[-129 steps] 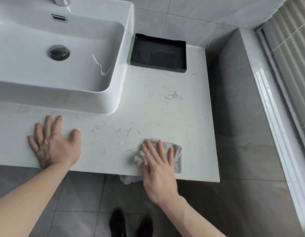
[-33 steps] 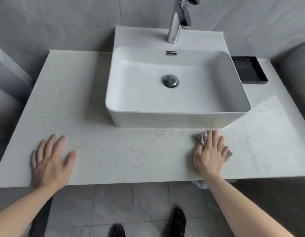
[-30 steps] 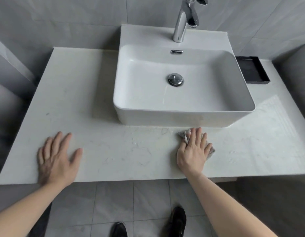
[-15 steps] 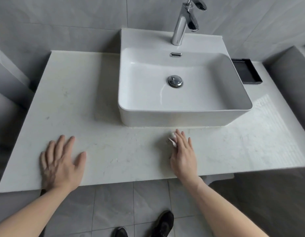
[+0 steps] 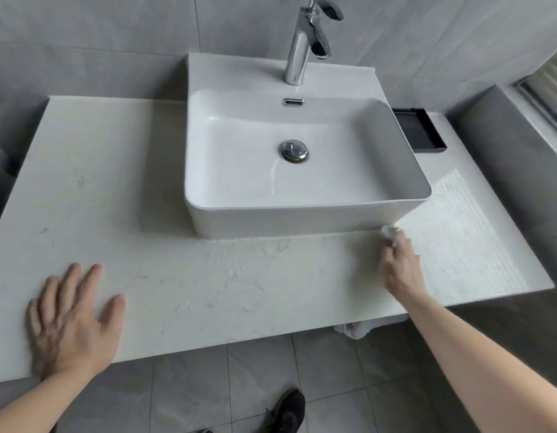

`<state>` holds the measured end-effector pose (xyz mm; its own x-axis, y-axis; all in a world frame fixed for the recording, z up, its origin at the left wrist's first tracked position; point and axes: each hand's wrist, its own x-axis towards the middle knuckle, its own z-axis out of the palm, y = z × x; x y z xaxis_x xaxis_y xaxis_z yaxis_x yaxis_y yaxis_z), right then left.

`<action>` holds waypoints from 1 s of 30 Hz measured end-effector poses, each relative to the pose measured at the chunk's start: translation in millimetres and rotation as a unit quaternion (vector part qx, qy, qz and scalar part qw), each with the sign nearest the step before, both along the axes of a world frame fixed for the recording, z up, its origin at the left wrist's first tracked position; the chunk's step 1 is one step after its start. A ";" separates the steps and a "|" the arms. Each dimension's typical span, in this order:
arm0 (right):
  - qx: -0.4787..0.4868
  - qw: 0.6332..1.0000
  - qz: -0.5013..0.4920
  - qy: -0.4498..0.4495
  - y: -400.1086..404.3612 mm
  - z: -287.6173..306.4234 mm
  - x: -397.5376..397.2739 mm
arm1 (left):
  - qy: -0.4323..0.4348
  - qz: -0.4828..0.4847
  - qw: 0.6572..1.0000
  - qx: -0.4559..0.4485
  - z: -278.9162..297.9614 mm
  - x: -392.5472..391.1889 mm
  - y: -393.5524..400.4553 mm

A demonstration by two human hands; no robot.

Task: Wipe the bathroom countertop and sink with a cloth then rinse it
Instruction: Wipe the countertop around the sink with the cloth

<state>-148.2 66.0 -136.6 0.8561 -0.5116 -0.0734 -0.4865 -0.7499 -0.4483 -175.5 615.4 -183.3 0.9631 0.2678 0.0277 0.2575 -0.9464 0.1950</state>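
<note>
Pale marbled stone desk (image 5: 239, 285), fine veining, front edge facing the camera, set against grey tiled walls. White rectangular vessel sink (image 5: 302, 220) standing on the desk toward the back; chrome drain plug (image 5: 294, 150) at the basin floor, overflow slot (image 5: 293, 102) in the rear wall, chrome tap (image 5: 305, 42) on the back ledge. Black shallow tray (image 5: 427, 132) on the desk, just beside the sink's right wall. Left hand (image 5: 72, 320) flat on the desk near the front left, fingers spread and straight, grasping nothing. Right hand (image 5: 400, 267) blurred, on the desk near the sink's front right corner, pressing a white cloth (image 5: 389, 231); whether the fingers curl round it cannot be told. Cloth edge shows past the fingertips, close to the sink's base. White fabric (image 5: 355, 329) hangs below the desk's front edge. Grey tiled floor (image 5: 255, 376); a dark shoe (image 5: 289, 410) below.
</note>
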 end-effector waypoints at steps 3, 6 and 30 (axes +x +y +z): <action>-0.078 0.992 0.016 0.095 37.3 -32.2 -2.9 | -0.001 0.003 1.000 -0.005 -0.9 0.2 1.6; -0.080 0.994 0.004 0.071 97.3 -39.0 1.1 | 0.001 0.004 1.000 0.006 2.1 -1.0 -0.7; -0.047 0.996 0.066 0.028 226.7 -40.0 -5.6 | 0.013 -0.002 1.000 0.017 5.8 -3.0 0.2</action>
<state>-153.8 292.6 -176.6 0.9125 -0.4012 -0.0797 -0.4026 -0.8465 -0.3484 -178.6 615.6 -177.5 0.9646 0.2634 0.0111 0.2584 -0.9532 0.1568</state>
